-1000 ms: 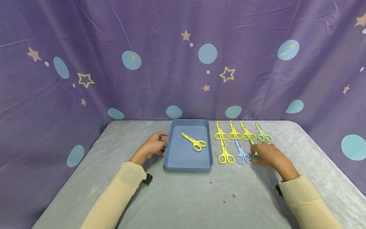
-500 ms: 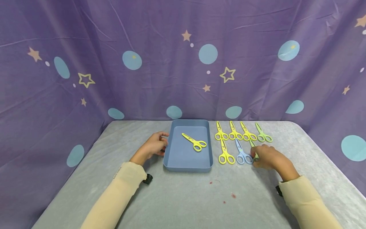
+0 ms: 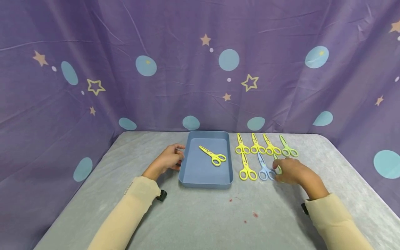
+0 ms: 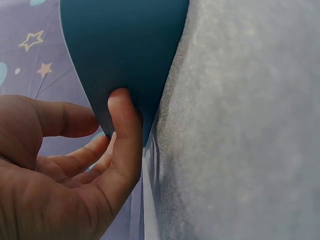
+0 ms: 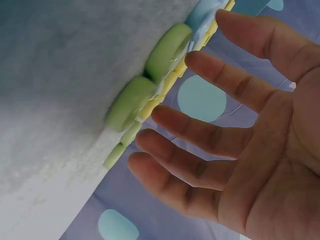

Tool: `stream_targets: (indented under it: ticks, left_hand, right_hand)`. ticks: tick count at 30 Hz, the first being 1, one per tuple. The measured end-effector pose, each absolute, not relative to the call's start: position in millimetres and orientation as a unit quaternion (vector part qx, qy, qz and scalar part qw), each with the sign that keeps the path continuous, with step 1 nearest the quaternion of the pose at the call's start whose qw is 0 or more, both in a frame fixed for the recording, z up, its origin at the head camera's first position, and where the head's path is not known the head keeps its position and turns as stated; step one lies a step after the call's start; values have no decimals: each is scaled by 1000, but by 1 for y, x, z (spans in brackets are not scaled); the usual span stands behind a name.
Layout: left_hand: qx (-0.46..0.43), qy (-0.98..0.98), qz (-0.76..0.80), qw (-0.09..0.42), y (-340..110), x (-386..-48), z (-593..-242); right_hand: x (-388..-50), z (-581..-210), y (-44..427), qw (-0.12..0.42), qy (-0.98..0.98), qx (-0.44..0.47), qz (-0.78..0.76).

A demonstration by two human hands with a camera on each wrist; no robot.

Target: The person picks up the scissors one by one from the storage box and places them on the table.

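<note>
A blue-grey tray (image 3: pixel 206 180) holds one pair of yellow scissors (image 3: pixel 213 155), lying aslant. My left hand (image 3: pixel 168 158) touches the tray's left side; in the left wrist view one finger (image 4: pixel 125 115) rests against the outer wall. To the right of the tray, my right hand (image 3: pixel 290 170) hovers over green scissors (image 3: pixel 277 163), hiding much of them. In the right wrist view its fingers (image 5: pixel 200 132) are spread and fairly straight, grasping nothing, beside the green handle loops (image 5: pixel 131 102). Blue scissors (image 3: pixel 265 169) lie just left of that hand.
Yellow scissors (image 3: pixel 247 170) lie beside the tray in the nearer row. Behind them is a far row of yellow scissors (image 3: pixel 257 146) ending with green scissors (image 3: pixel 289 149). A purple curtain (image 3: pixel 175 93) stands behind the grey table (image 3: pixel 200 218).
The green scissors under my right hand have shifted slightly nearer to me, and that hand's fingertips have moved a little. My left hand stays at the tray. The head view has tilted slightly.
</note>
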State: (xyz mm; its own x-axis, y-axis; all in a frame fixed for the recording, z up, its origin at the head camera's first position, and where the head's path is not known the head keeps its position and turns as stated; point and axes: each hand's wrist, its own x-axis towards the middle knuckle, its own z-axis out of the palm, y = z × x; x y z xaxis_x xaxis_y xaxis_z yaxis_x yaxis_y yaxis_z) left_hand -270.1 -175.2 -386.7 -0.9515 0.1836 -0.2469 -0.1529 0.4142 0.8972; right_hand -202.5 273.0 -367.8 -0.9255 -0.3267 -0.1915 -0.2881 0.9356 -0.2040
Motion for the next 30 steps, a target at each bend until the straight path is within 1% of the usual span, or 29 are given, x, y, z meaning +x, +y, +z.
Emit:
stream_targets:
  ticks: [5,8,11,14,24,30]
  left_hand:
    - [10,827,539,156,-176,-270,-388]
    - [9,827,540,155,-176,-270,-388]
    - [9,828,539,156,-176,-270,-388]
    - [9,828,539,155,-176,-270,-388]
    - [12,826,542,154,-177,-270,-388]
    - [12,825,543,154,-177,-270,-388]
  right_hand:
    - [-202,-366,261,102,982,-135,-80]
    - [-201,-365,254,74,986,-131,-75]
    - [-201,-366,248,36,987,-141,-72]
    - [-201,-366,243,10,986,-150,-72]
    - [-211,-362,218,-50,984,-161,-63]
    - [-219,-358,198,-73,981,-166,-72]
